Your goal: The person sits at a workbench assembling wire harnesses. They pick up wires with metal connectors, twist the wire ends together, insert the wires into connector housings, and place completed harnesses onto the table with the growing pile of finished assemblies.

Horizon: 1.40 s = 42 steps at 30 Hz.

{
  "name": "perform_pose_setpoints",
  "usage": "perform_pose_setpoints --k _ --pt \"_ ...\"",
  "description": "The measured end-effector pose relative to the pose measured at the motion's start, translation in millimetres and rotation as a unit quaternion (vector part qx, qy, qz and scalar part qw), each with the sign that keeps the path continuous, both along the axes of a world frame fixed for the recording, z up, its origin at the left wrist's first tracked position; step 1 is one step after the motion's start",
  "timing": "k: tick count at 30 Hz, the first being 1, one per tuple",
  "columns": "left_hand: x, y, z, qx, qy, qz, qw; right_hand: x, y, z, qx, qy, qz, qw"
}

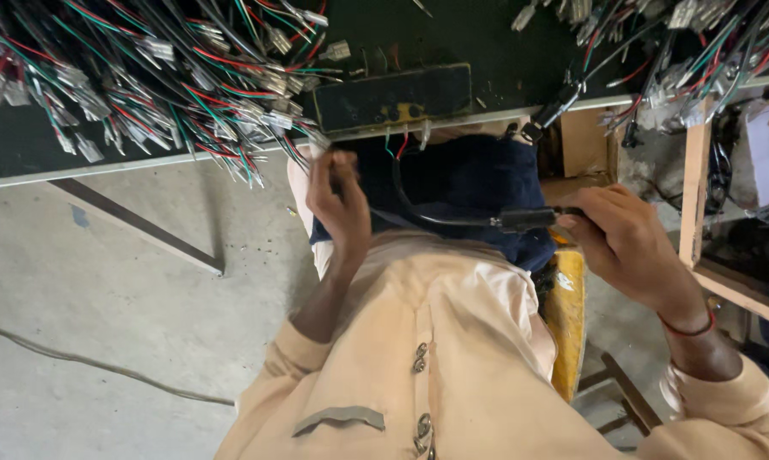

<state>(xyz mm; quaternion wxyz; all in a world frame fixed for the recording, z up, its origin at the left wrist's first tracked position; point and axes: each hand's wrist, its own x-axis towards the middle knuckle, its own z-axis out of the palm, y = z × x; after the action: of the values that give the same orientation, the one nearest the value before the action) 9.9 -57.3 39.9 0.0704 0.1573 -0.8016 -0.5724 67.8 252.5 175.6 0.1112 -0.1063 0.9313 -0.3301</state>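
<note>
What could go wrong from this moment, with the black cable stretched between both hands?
The black cable sags between the left hand and right hand; it might snag on the loose wire ends hanging off the bench edge. The wire bundle by the left hand lies near that edge and could be dragged off.

One view only, from the person's head, facing almost straight down the chest and lap. The bench (231, 153) runs along the top of the picture, its near edge slanting slightly up to the right; floor fills the lower left. The camera sits close: the shirt front takes up the lower middle, and both hands show just below the bench edge, the left hand (337, 204) near its middle, the right hand (627, 243) further right. No second view shares the scene.
</note>
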Motion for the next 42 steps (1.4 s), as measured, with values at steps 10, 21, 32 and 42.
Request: perform_pose_setpoints --k 10,21,32,42 --pt "-57 20 5 0.572 -0.36 -0.208 0.707 0 -8 18 -0.023 0.05 -0.012 0.998" --pt "-11 13 -8 0.399 -0.083 -0.01 0.913 7 5 2 -0.01 -0.015 -0.068 0.998" --pt "6 5 -15 0.229 -0.028 0.017 0.973 4 -3 4 0.001 -0.005 -0.056 0.998" --pt "-2 9 -19 0.115 0.008 0.013 0.993 13 1 -3 0.015 -0.008 -0.061 0.998"
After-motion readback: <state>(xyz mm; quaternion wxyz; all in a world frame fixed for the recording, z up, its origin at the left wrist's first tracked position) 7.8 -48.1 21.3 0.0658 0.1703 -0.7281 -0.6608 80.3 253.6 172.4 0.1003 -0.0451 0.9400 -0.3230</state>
